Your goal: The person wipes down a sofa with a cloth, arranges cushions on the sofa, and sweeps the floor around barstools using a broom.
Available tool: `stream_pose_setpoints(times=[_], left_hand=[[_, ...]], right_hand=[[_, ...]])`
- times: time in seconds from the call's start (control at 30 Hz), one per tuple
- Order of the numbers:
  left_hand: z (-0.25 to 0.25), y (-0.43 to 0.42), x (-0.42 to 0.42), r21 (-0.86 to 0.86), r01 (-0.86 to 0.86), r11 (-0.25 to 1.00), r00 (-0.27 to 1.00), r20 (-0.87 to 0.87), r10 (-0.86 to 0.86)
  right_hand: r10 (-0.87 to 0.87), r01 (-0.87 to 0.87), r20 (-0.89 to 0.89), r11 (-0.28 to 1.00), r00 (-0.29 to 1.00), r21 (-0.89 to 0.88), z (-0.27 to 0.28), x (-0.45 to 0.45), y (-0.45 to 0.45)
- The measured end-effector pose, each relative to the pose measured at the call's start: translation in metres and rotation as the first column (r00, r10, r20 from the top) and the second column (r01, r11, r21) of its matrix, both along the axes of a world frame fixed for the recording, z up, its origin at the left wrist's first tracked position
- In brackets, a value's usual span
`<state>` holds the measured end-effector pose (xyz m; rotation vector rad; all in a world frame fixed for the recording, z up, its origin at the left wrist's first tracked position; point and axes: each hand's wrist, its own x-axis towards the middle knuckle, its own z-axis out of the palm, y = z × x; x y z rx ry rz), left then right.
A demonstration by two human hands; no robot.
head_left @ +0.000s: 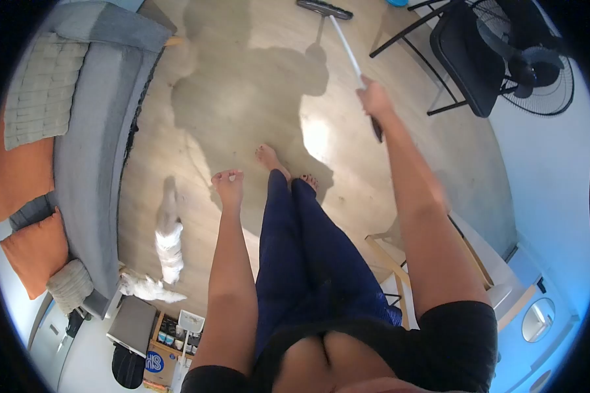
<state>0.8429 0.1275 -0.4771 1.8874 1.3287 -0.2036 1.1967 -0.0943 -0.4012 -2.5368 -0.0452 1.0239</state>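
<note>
My right hand [376,99] is wrapped round the handle of a broom [345,46], near its dark grip end. The pale shaft slants up and away to the dark, wide broom head [324,8], which is at the top of the view by the floor. My left hand [228,187] hangs in front of my left leg with its fingers curled in, and nothing plainly shows in it. Both bare feet stand on the pale wooden floor [242,98] between the two hands.
A grey sofa [95,131] with orange cushions runs along the left. Two white furry animals [170,252] lie on the floor beside it. At the upper right stand a black folding chair [462,59] and a fan [537,69]. A wooden-legged table [485,262] is close on my right.
</note>
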Motion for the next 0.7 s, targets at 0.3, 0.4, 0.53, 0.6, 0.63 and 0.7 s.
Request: stream_pose_setpoints(times=[0.3, 0.4, 0.53, 0.6, 0.63, 0.7], left_hand=[[0.018, -0.028, -0.027, 0.009, -0.010, 1.000, 1.000, -0.019, 0.010], [0.026, -0.025, -0.026, 0.048, 0.039, 0.998, 0.999, 0.033, -0.041], [0.026, -0.024, -0.026, -0.029, 0.006, 1.000, 0.998, 0.067, -0.004], [0.024, -0.025, -0.028, -0.010, 0.070, 0.998, 0.997, 0.033, -0.069], [0.022, -0.027, -0.032, -0.008, 0.061, 0.998, 0.997, 0.038, -0.061], [0.017, -0.032, -0.040, -0.070, 0.075, 0.995, 0.997, 0.032, -0.072]], right_hand=[[0.262, -0.255, -0.220, 0.965, 0.940, 0.062, 0.078, -0.293, -0.112], [0.341, -0.337, -0.221, 0.940, 0.914, 0.058, 0.100, -0.284, -0.138], [0.195, -0.197, -0.033, 0.974, 0.980, -0.108, 0.067, -0.198, -0.136], [-0.046, 0.046, 0.003, 0.996, 0.999, -0.071, 0.046, -0.141, -0.109], [-0.003, 0.008, 0.113, 0.999, 0.994, -0.042, 0.025, -0.112, -0.099], [-0.022, 0.019, 0.181, 1.000, 0.983, 0.017, 0.000, -0.060, -0.072]])
